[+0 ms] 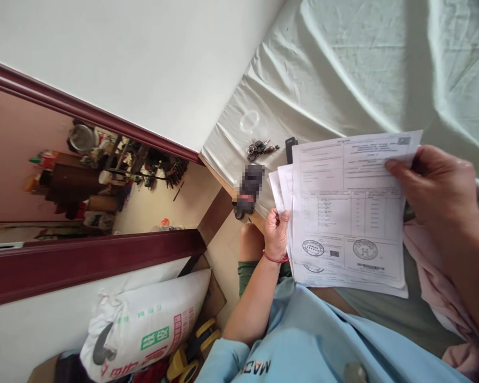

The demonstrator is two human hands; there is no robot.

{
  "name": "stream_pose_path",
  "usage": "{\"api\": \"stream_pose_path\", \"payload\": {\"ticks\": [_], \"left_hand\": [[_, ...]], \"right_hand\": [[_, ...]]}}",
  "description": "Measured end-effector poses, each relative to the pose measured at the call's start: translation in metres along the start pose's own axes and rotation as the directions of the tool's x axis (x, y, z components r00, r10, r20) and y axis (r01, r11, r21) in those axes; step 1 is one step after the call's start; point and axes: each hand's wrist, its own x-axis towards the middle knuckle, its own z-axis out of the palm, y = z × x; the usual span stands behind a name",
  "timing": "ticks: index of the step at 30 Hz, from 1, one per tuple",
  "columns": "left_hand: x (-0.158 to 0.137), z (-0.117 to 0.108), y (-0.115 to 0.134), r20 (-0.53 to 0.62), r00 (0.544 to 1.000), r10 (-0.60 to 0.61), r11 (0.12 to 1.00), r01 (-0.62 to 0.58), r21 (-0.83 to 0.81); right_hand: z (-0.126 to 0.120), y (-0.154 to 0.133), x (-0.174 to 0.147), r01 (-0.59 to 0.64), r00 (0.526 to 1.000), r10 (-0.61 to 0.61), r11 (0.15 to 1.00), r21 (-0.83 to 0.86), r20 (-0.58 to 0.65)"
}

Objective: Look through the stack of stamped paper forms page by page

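Several printed sheets of paper are held up in front of my lap, the top one bearing a table and oval and round stamps. My left hand, with a red cord at the wrist, pinches the left edge of the sheets behind. At the upper right corner my right hand grips the top sheet, thumb on its face and fingers behind. Some of the back sheets fan out to the left of the top one. How many sheets each hand holds is hidden.
On the pale bed sheet lie keys, a clear round plastic container, a black object and a dark blurred item. Pink cloth lies at right. A white sack stands lower left, near a doorway with a dark red frame.
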Motion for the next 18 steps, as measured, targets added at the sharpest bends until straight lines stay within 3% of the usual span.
{"api": "stream_pose_path", "payload": {"ticks": [3, 8, 10, 14, 18], "left_hand": [[0.000, 0.000, -0.001, -0.006, 1.000, 0.000, 1.000, 0.000, -0.022], [0.000, 0.002, 0.000, -0.013, 1.000, -0.028, 0.998, 0.027, -0.060], [0.000, 0.003, 0.000, -0.025, 1.000, -0.013, 0.998, 0.011, -0.069], [0.000, 0.003, 0.000, -0.041, 0.999, -0.008, 0.997, 0.004, -0.077], [0.000, 0.004, 0.000, -0.025, 0.999, -0.021, 0.997, 0.020, -0.074]], "right_hand": [[0.000, -0.001, 0.002, -0.053, 0.999, 0.053, 0.998, 0.041, 0.008], [0.000, -0.005, 0.010, -0.008, 0.992, 0.056, 0.927, -0.375, 0.116], [0.001, -0.008, 0.011, -0.018, 0.987, 0.088, 0.895, -0.445, 0.137], [0.002, -0.008, 0.011, -0.032, 0.990, 0.083, 0.921, -0.389, 0.115], [-0.002, -0.002, 0.007, 0.024, 0.978, 0.037, 0.956, -0.291, 0.205]]}}
